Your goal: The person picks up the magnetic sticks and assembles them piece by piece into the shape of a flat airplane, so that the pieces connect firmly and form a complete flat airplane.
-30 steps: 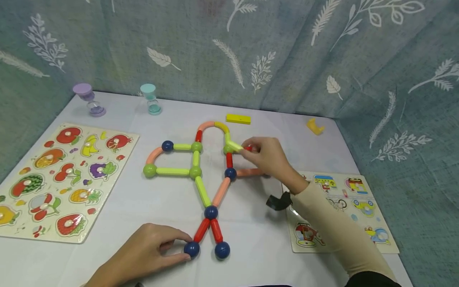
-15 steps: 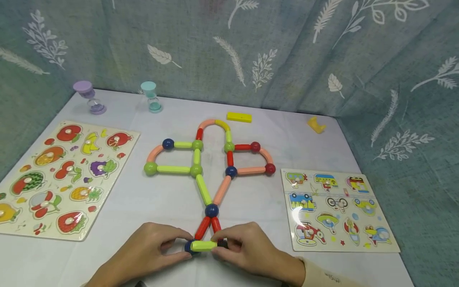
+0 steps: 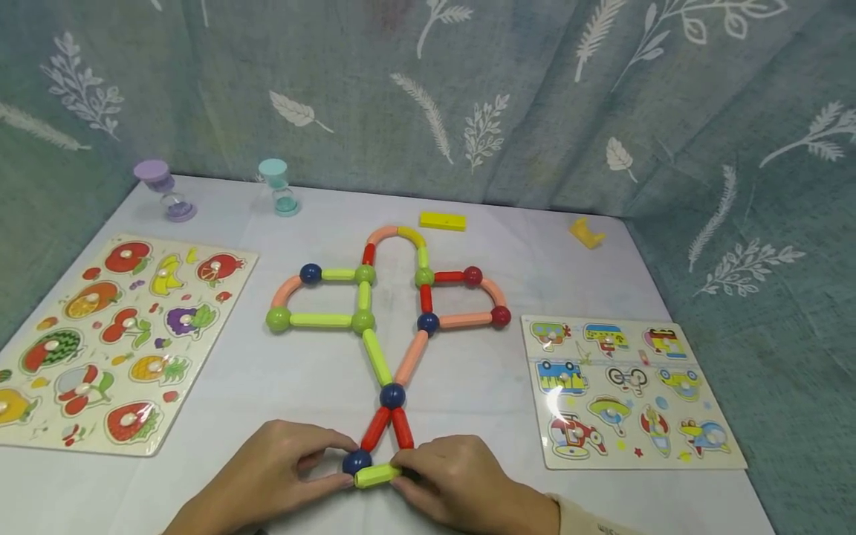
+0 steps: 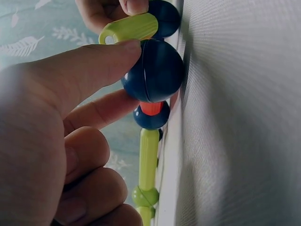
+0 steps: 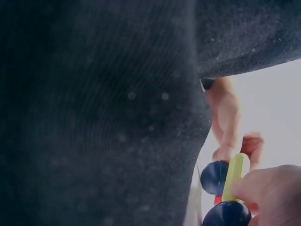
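My left hand pinches a dark blue ball at the near left foot of a flat figure built of magnetic rods and balls. Between the right hand's thumb and fingers is a short lime-green rod, its free end beside that ball and the left thumb. In the left wrist view the rod lies above the gripped ball. The second foot's blue ball is hidden by the right hand in the head view; the right wrist view shows this ball by the right fingers.
The figure's blue junction ball joins red rods to its body. A fruit puzzle board lies left, a vehicle puzzle board right. Purple and teal sand timers, a yellow block and a yellow piece stand farther back.
The right hand has brought the green rod from the figure's upper right down to the feet, then slightly nearer the front edge. The left hand has stayed on its ball.
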The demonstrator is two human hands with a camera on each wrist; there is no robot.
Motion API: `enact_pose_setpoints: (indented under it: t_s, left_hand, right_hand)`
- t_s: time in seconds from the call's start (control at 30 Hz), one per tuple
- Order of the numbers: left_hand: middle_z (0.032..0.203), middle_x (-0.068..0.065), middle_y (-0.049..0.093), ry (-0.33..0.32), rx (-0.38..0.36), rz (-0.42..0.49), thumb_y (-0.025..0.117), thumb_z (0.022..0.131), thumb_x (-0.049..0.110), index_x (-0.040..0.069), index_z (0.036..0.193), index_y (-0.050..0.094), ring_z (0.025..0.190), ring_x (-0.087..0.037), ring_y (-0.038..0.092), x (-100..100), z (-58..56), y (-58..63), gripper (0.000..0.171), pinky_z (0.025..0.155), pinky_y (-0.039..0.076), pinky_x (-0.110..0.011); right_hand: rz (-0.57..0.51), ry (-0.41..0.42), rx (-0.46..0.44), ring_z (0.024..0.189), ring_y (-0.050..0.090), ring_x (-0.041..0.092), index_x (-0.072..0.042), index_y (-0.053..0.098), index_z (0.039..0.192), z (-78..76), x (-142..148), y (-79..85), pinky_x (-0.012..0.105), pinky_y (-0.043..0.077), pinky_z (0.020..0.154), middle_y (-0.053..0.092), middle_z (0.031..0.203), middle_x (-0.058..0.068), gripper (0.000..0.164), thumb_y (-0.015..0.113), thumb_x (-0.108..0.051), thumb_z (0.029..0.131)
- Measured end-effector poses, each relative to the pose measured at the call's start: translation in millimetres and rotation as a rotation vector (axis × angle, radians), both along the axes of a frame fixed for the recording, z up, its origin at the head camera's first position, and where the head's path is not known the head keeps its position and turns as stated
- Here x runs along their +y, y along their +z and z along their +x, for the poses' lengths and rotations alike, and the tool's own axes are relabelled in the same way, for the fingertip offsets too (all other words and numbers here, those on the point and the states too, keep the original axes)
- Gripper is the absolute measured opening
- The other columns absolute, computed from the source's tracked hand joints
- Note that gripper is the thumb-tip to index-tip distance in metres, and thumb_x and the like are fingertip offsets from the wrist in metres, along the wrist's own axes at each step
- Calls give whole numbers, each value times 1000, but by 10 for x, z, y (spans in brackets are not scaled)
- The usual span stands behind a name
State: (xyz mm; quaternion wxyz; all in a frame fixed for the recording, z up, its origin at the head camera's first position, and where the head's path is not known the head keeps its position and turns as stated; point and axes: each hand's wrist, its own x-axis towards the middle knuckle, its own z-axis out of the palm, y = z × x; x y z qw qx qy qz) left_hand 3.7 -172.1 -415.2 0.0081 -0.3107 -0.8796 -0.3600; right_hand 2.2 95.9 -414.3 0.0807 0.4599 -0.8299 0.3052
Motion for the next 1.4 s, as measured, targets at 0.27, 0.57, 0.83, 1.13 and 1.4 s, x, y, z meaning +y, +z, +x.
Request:
enact_pose_setpoints:
  t_s: [0.27, 0.57, 0.83, 1.13, 1.4]
  left_hand:
    - [55, 21, 36, 4, 10, -7, 73, 77, 47, 39, 101, 66, 50, 7, 31, 6, 6, -15, 27, 44, 25, -13]
    - [54, 21, 37, 11, 17, -10, 74, 76, 45, 40, 101, 66, 50, 7, 31, -3, 4, -20, 26, 45, 25, -12]
    - [55, 20, 40, 21, 23, -2, 76, 76, 43, 39, 100, 66, 50, 7, 31, -36, 11, -31, 27, 46, 23, -7]
    - [55, 21, 36, 5, 33, -8, 75, 76, 43, 39, 100, 65, 50, 7, 30, -13, 6, -34, 27, 47, 22, -7]
    - [59, 21, 45, -14, -38, -11, 74, 77, 45, 38, 108, 65, 53, 5, 38, 24, 3, -6, 33, 47, 33, -14]
  right_hand:
    - [39, -9, 19, 62, 49, -13, -17, 67, 103, -21, -2, -39, 7, 41, 62, 64, 73, -15, 23, 66, -33, 86]
    - [103, -49, 61, 64, 55, -10, -19, 68, 96, -57, 13, 9, 8, 41, 60, 64, 71, -15, 18, 66, -33, 85]
    - [160, -94, 125, 62, 55, -9, -20, 68, 92, -70, 30, 10, 10, 41, 55, 62, 68, -15, 17, 68, -33, 82]
    - [185, -106, 114, 64, 57, -8, -20, 69, 94, -62, 25, 33, 10, 42, 57, 63, 70, -16, 17, 69, -32, 82]
    - [164, -81, 6, 71, 57, -9, -21, 69, 101, -60, 38, 33, 11, 44, 64, 66, 79, -16, 21, 69, -34, 84]
